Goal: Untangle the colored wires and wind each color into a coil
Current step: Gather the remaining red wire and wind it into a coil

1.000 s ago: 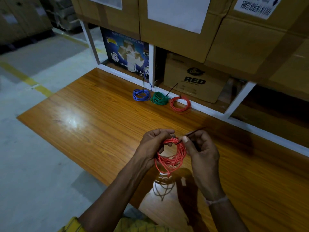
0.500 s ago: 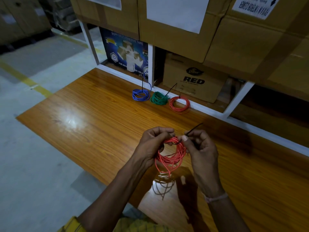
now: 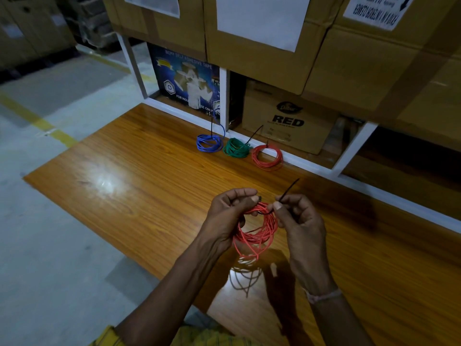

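My left hand (image 3: 230,216) grips the top left of a loose coil of red wire (image 3: 257,236), held in the air above the wooden table (image 3: 139,196). My right hand (image 3: 296,221) pinches a thin black tie (image 3: 289,189) at the coil's top; the tie's free end sticks up and to the right. Three tied coils lie in a row at the table's far edge: a blue coil (image 3: 210,143), a green coil (image 3: 235,149) and a second red coil (image 3: 267,157), each with a black tie.
A white shelf frame (image 3: 354,148) runs along the table's far edge, with a box marked RED (image 3: 287,121) and a blue tape carton (image 3: 184,78) behind it. Large cardboard boxes (image 3: 262,41) hang above. Concrete floor with a yellow line (image 3: 37,118) lies to the left.
The black tie's free end has swung a little upward in my right hand. Both hands and the red coil stay in nearly the same place.
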The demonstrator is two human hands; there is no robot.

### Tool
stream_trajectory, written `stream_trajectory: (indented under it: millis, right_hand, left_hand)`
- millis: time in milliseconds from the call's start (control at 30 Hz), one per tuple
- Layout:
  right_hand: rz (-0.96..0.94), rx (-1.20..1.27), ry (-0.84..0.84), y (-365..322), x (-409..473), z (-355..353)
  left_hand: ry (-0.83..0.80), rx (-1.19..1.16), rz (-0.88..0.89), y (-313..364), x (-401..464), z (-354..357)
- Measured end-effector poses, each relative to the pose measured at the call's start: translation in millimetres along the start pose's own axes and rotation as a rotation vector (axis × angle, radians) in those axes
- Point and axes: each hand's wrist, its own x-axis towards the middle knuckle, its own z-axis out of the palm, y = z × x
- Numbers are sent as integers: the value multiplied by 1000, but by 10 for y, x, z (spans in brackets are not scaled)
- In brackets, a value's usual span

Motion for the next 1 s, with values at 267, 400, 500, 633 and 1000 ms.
stream_trajectory:
  millis: [267, 400, 500, 633, 1000]
  right_hand:
    - [-22, 27, -23, -51, -13, 10]
    - [-2, 71, -35, -98, -21, 27]
    - [19, 96, -61, -133, -29, 34]
    - [54, 141, -86, -219, -33, 55]
    - [51, 51, -68, -256, 29, 77]
  left_hand:
    - [-45, 20, 7, -10, 3, -12]
    - [-47, 65, 43, -27, 19, 5]
    - [-52, 82, 65, -22, 34, 17]
    - [-49, 80, 76, -24, 40, 29]
    - [-70, 68, 45, -17, 54, 58]
